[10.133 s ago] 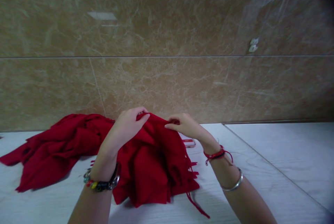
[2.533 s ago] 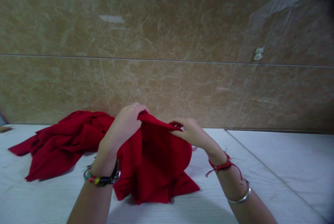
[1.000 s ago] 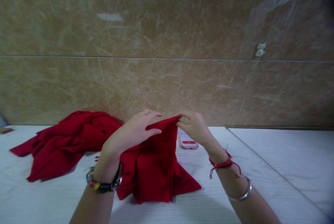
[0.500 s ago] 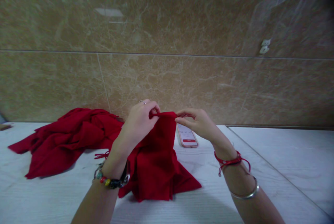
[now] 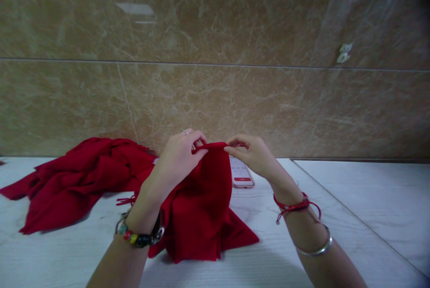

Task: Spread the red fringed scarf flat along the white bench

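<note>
Head view: close above table [image 5: 356,182], facing forward-down.

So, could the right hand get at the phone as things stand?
Probably yes: the phone lies on the white tabletop close by the right hand, its near end uncovered. That hand appears to pinch the raised red cloth, so it would likely need to let go first.

Nothing legible; phone screen [image 5: 240,172] blurred
</note>
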A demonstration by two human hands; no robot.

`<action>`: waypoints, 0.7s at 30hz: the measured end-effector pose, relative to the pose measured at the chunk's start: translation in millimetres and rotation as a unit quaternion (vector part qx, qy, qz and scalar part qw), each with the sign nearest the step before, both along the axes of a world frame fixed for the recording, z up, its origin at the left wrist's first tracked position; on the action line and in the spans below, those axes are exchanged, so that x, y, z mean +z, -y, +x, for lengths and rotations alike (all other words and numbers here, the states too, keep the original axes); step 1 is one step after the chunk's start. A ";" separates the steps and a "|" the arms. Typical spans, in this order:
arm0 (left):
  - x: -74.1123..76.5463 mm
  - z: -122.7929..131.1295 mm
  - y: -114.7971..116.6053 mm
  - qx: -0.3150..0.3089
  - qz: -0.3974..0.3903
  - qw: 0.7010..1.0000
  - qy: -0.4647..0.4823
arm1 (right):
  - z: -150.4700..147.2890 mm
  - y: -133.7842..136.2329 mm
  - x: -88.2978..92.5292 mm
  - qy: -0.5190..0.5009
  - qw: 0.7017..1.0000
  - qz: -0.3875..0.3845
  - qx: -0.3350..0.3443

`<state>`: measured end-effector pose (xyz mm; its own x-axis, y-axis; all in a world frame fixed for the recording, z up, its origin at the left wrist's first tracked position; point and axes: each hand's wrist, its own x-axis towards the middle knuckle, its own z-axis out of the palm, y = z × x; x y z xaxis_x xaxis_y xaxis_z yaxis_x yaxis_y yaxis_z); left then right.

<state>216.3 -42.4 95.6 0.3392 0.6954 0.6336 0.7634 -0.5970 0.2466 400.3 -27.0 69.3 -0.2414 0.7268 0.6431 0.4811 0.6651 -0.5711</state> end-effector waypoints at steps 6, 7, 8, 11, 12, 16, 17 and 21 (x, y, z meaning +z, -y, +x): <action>-2.5 -8.3 -4.9 -0.123 -0.132 0.980 0.086 | -4.0 2.4 1.6 0.006 1.000 0.020 0.013; -3.9 -8.7 -7.0 -0.143 -0.148 0.974 0.097 | -5.2 3.3 2.0 0.010 1.000 0.022 0.001; -5.2 -8.5 -9.1 -0.159 -0.161 0.969 0.103 | -6.4 4.3 2.3 0.014 1.000 0.025 -0.013; -7.6 -5.8 -13.6 -0.169 -0.162 0.967 0.105 | -8.9 5.2 1.9 0.011 0.999 0.031 -0.044; -7.5 -4.7 -14.1 -0.158 -0.144 0.971 0.103 | -9.5 4.7 1.1 0.008 0.999 0.029 -0.045; -4.1 -3.7 -13.1 -0.085 -0.034 0.990 0.109 | -12.4 -1.0 -5.5 0.032 0.999 -0.004 0.006; -3.2 -4.4 -12.7 -0.066 -0.007 0.991 0.116 | -13.6 -2.5 -7.3 0.046 0.999 -0.013 0.021; -2.6 -7.8 -12.9 -0.021 0.056 0.988 0.143 | -20.1 -3.2 -11.6 0.057 0.997 -0.032 0.038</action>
<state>208.6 -29.4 93.0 0.1622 0.6049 0.7796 0.6457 -0.6625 0.3797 380.2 -23.8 57.7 -0.3672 0.7426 0.5601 0.4949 0.6659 -0.5583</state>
